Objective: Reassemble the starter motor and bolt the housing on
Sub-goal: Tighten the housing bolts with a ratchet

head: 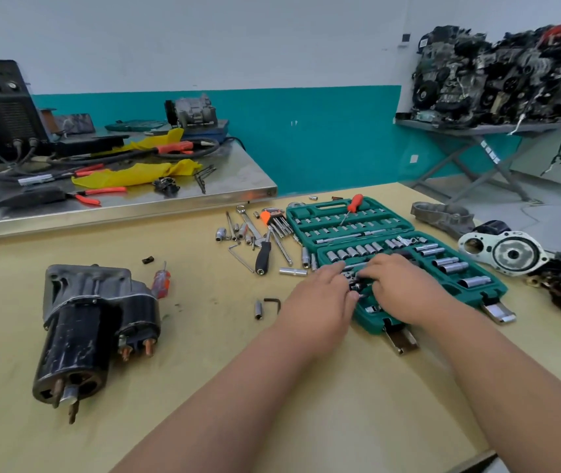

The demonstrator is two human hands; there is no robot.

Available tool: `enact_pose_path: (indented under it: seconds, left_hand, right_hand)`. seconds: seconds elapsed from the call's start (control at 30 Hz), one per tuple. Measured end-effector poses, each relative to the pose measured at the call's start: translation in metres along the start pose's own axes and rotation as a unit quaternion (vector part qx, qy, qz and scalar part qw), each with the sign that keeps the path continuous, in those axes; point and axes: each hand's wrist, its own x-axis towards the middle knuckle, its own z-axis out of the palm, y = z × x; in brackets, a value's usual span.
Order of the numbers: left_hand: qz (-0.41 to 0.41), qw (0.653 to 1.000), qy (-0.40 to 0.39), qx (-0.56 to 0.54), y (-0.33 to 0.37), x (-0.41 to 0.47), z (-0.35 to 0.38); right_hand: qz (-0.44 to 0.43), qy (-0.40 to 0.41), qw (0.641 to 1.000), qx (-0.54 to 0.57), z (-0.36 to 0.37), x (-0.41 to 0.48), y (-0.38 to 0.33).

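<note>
Both hands, left [320, 295] and right [400, 285], curl over the green plastic socket case [470, 285] (contents unclear); the black cylindrical starter motor [91, 329] lies well left of it, lengthwise toward us, nearer the left hand.

The scene is bright and evenly lit by soft, diffuse light from above, with no hard-edged shadows anywhere. Only faint, short shadows lie beneath the two forearms and under the black cylindrical starter motor [81, 332] on the pale yellow worktop [204, 387]. The polished steel-topped bench [231, 179] at upper left gives a washed-out sheen along its surface and front edge. Small glints show on the chrome sockets in the open green plastic socket case [470, 291]. Wide-angle distortion bows the worktop edges and stretches the forearms toward the bottom corners. The dark heap of engine parts [497, 73] at upper right is smeared and soft, and fine detail around the fingers is slightly blurred.
</note>
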Motion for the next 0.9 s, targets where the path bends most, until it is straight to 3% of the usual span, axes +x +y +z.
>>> enact_pose_path:
  seconds: [0.1, 0.33, 0.4, 0.47, 0.5, 0.57, 0.63, 0.8, 0.83, 0.9]
  left_hand:
    - [0.006, 0.996, -0.043, 0.078, 0.01, 0.024, 0.011]
    - [0.003, 0.994, 0.055, 0.09, 0.012, 0.036, 0.026]
    - [-0.013, 0.997, 0.053, 0.052, 0.012, 0.041, 0.023]
    - [-0.063, 0.994, 0.056, -0.066, 0.01, 0.049, 0.014]
    - [-0.1, 0.981, 0.062, -0.155, 0.009, 0.052, 0.01]
    - [-0.182, 0.92, 0.086, -0.335, 0.008, 0.058, 0.004]
    - [-0.244, 0.855, 0.071, -0.452, 0.01, 0.065, 0.001]
    - [-0.318, 0.726, 0.035, -0.609, -0.002, 0.083, -0.005]
    - [-0.323, 0.716, 0.028, -0.618, -0.004, 0.086, -0.005]
    - [-0.323, 0.73, 0.017, -0.602, -0.005, 0.089, -0.006]
  right_hand:
    - [0.01, 0.002, 1.0, 0.012, -0.001, -0.002, -0.004]
    - [-0.001, 0.017, 1.0, 0.005, -0.003, 0.0, -0.005]
    - [-0.006, 0.012, 1.0, -0.019, -0.008, 0.003, -0.008]
    - [-0.019, 0.009, 0.999, 0.035, -0.016, 0.008, -0.01]
    - [-0.03, 0.015, 0.993, 0.11, -0.019, 0.009, -0.012]
    - [-0.065, 0.049, 0.966, 0.244, -0.025, 0.013, -0.017]
    - [-0.102, 0.071, 0.954, 0.272, -0.029, 0.022, -0.022]
    - [-0.136, 0.055, 0.977, 0.154, -0.047, 0.046, -0.019]
    - [-0.139, 0.045, 0.983, 0.113, -0.05, 0.051, -0.018]
    - [-0.135, 0.018, 0.988, 0.066, -0.053, 0.06, -0.016]
